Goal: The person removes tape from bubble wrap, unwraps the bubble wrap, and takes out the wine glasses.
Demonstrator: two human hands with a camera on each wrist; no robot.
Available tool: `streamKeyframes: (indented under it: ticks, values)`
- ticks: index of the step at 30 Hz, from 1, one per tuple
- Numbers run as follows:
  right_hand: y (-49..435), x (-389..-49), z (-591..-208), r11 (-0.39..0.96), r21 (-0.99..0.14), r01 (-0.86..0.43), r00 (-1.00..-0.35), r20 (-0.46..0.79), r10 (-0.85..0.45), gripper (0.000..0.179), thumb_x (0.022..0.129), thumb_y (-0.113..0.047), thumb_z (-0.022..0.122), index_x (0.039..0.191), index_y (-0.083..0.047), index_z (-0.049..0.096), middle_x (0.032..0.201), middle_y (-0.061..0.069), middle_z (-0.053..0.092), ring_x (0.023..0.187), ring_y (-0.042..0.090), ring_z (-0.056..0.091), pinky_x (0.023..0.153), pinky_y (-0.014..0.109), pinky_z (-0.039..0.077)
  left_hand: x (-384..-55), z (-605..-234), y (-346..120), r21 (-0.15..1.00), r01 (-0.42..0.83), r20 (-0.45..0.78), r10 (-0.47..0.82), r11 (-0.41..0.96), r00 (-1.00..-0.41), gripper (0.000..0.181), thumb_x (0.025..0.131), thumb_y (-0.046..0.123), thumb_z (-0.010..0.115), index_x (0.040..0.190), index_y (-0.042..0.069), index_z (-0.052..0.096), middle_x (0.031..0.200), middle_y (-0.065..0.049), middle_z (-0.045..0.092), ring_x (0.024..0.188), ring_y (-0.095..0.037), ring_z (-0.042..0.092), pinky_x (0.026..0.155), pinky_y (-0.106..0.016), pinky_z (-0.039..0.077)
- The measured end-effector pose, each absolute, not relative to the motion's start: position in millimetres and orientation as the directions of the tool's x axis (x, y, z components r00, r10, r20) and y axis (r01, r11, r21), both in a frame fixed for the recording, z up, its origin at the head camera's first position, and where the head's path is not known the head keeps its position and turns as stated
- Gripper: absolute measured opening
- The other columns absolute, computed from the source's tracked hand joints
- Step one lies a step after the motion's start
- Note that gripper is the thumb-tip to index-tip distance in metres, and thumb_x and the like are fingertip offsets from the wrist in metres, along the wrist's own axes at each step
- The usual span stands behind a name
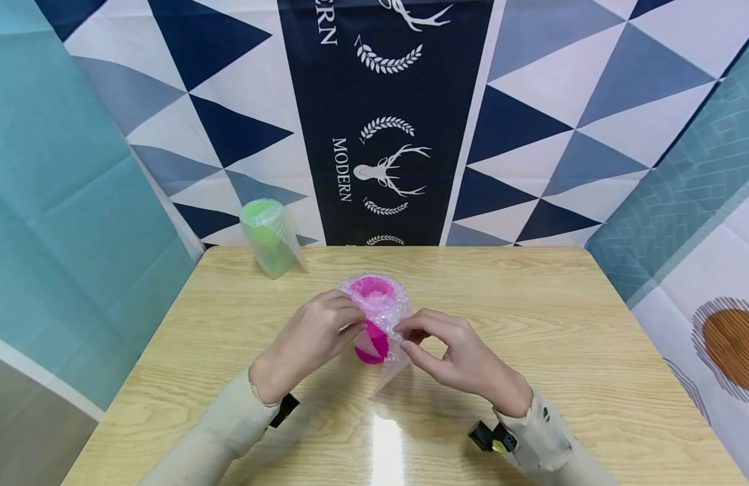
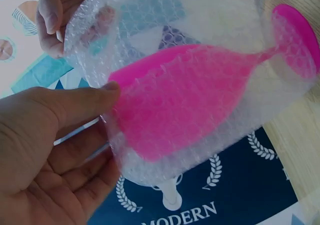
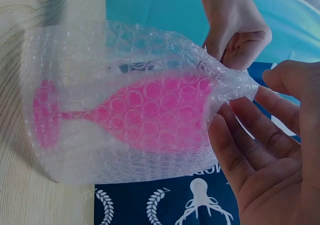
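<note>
A bright pink goblet (image 2: 190, 95) with a thin stem and round foot sits inside clear bubble wrap (image 3: 135, 170), near the middle of the table. In both wrist views its foot points toward the tabletop and its bowl toward the hands. The left hand (image 1: 316, 337) pinches the wrap beside the bowl's rim, thumb on top. The right hand (image 1: 453, 347) holds the gathered edge of the wrap between thumb and fingers, across from the left. A loose flap of wrap hangs below the right fingertips in the head view.
Farther back on the left, a green cup-like item (image 1: 267, 233) wrapped in bubble wrap stands on the wooden table (image 1: 520, 304). Patterned curtain (image 1: 386, 101) hangs behind the table's back edge, with teal cloth on the left. Small black cameras (image 1: 283, 410) are strapped at both wrists.
</note>
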State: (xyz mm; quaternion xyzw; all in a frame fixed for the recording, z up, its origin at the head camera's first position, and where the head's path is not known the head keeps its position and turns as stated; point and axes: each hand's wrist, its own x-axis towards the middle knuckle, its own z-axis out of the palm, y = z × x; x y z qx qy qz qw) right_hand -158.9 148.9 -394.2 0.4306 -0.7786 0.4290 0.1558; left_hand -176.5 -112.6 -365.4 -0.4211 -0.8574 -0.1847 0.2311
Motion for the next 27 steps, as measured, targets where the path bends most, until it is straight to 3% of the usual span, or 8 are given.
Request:
streamKeyframes:
  ticks: [6, 15, 21, 27]
  values:
    - [148.4, -159.3, -394.7, 0.257, -0.526, -0.811, -0.571, 0.614, -0.545, 0.027, 0.090, 0.001, 0.072, 0.114, -0.011, 0.073, 0.105, -0.001, 0.075, 0.090, 0.008, 0.069, 0.080, 0.022, 0.061, -176.9, -365.7, -109.6, 0.145, 0.784, 0.527, 0.624, 0.603, -0.577, 0.012, 0.085, 0.007, 0.083, 0.095, 0.013, 0.080, 0.092, 0.002, 0.078, 0.096, -0.017, 0.069, 0.090, -0.031, 0.060]
    - [147.7, -159.7, -392.2, 0.253, -0.525, -0.812, -0.569, 0.617, -0.544, 0.026, 0.091, 0.001, 0.072, 0.113, -0.011, 0.073, 0.104, -0.001, 0.075, 0.090, 0.007, 0.068, 0.080, 0.021, 0.061, -179.2, -369.9, -108.9, 0.072, 0.782, 0.547, 0.631, 0.619, -0.550, 0.011, 0.087, 0.008, 0.081, 0.097, 0.012, 0.079, 0.093, 0.001, 0.077, 0.095, -0.018, 0.069, 0.090, -0.032, 0.059]
    - [150.7, -162.4, -388.0, 0.235, -0.464, -0.854, -0.513, 0.678, -0.527, 0.024, 0.088, 0.003, 0.073, 0.109, -0.008, 0.074, 0.101, 0.001, 0.075, 0.089, 0.011, 0.070, 0.079, 0.024, 0.061, -177.0, -366.7, -111.7, 0.054, 0.790, 0.536, 0.650, 0.610, -0.539, 0.009, 0.088, 0.004, 0.076, 0.088, 0.014, 0.075, 0.086, 0.003, 0.074, 0.087, -0.015, 0.068, 0.085, -0.031, 0.059]
    - [152.2, -163.0, -386.0, 0.261, -0.405, -0.877, -0.481, 0.716, -0.506, 0.023, 0.086, 0.004, 0.076, 0.107, -0.005, 0.074, 0.106, 0.004, 0.073, 0.098, 0.018, 0.071, 0.093, 0.018, 0.057, -173.6, -364.5, -113.6, 0.056, 0.827, 0.528, 0.686, 0.560, -0.500, 0.011, 0.085, 0.003, 0.077, 0.084, 0.014, 0.075, 0.081, 0.005, 0.071, 0.085, -0.014, 0.067, 0.081, -0.031, 0.059]
